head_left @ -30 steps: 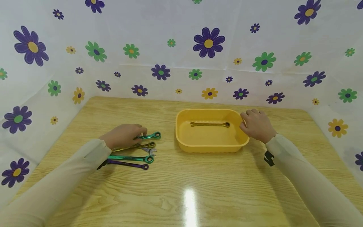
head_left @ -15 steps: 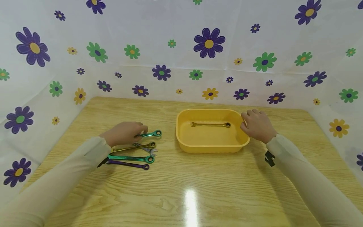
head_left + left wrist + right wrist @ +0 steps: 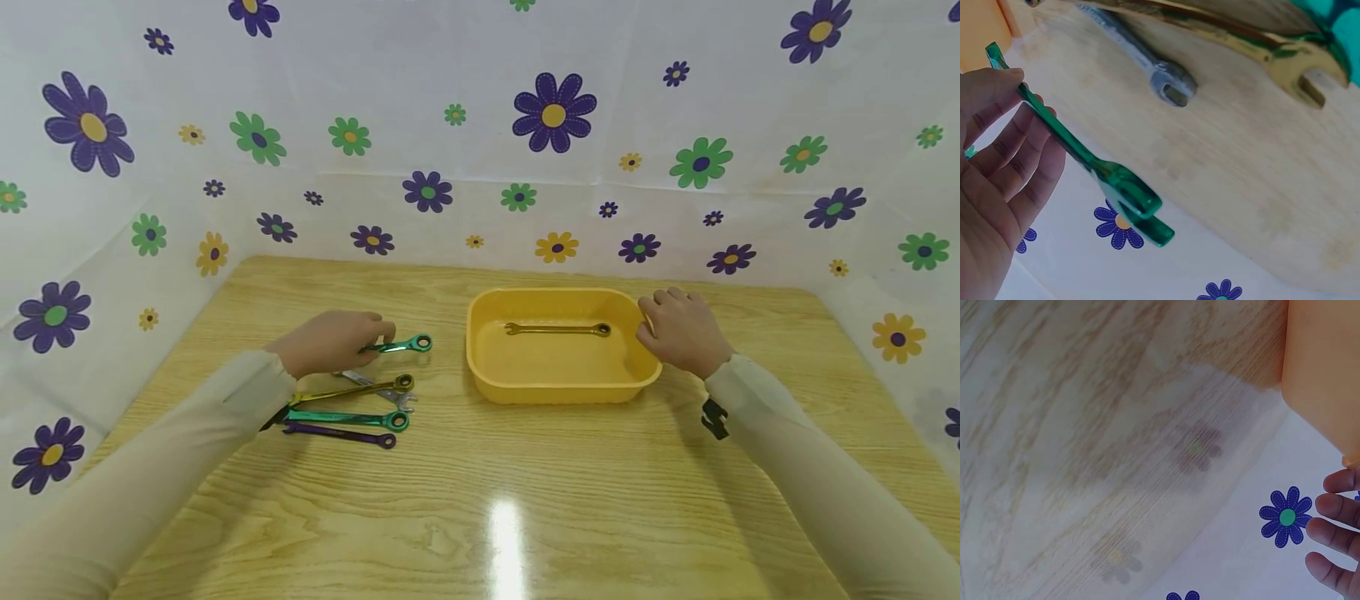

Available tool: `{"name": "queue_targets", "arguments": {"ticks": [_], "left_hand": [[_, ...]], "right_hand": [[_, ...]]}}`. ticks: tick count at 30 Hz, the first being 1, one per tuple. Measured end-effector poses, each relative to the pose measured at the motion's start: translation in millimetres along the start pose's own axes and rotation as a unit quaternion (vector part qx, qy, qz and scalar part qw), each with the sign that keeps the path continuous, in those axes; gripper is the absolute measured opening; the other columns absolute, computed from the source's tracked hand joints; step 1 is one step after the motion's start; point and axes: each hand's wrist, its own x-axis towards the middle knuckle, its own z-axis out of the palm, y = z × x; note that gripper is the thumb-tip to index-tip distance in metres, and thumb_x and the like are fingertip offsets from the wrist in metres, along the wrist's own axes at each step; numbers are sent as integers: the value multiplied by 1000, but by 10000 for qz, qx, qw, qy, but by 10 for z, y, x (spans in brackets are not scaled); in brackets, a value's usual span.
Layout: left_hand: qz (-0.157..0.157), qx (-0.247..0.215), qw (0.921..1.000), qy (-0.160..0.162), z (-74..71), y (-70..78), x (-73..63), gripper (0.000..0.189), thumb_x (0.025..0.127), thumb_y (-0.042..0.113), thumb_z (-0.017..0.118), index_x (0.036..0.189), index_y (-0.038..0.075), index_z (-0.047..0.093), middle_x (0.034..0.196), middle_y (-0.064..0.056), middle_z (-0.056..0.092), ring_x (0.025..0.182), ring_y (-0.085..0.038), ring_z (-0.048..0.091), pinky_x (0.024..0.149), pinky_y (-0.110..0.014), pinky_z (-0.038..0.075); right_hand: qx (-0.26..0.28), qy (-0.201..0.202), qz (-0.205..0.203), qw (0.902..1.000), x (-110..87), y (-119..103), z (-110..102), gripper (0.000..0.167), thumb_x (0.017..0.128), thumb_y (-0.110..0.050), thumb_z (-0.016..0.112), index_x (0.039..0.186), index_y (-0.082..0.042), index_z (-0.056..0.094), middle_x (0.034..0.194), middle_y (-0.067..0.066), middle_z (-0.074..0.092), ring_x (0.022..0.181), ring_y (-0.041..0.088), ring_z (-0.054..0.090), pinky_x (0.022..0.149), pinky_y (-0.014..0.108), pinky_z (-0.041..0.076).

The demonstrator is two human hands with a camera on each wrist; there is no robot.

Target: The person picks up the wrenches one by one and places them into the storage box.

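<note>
Left of frame, left hand [image 3: 333,342] pinched a slim, shiny green metal wrench [image 3: 399,345] above the smooth wood-grain counter [image 3: 405,508]. Just below lay glossy gold [image 3: 352,390], dull silver [image 3: 393,398], second green [image 3: 345,417] and purple wrenches [image 3: 341,433]. Right of centre sat a rounded-rectangular yellow tub [image 3: 558,388], thin gold wrench [image 3: 558,330] inside. Farther right, right hand [image 3: 684,331] gripped its rim.

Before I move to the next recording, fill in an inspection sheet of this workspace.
Surface: wood-grain table, glare near the front.
Job's things: yellow tray holding one gold wrench; left of it, green wrench in hand; second gold wrench, silver wrench, second green wrench and purple wrench lying loose.
Clutter: nothing seen.
Grips: left hand pinches the green wrench; right hand grips the tray's right rim.
Cables: nothing seen.
Surroundings: white flower-print cloth behind and at both sides.
</note>
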Motion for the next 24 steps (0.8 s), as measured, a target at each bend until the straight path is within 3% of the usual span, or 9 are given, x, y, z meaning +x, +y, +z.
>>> {"name": "queue_targets", "arguments": {"ticks": [24], "left_hand": [[141,12,9998,121,-191,105,141,6,84,8,65,89,9,61,82,-1,62,62,-10,46,59,-26,43]], "right_hand": [[28,76,-26,10000,-2,0,8,16,84,-19,48,81,-4,52,68,8,50,63,23,42,60,37,39]]}}
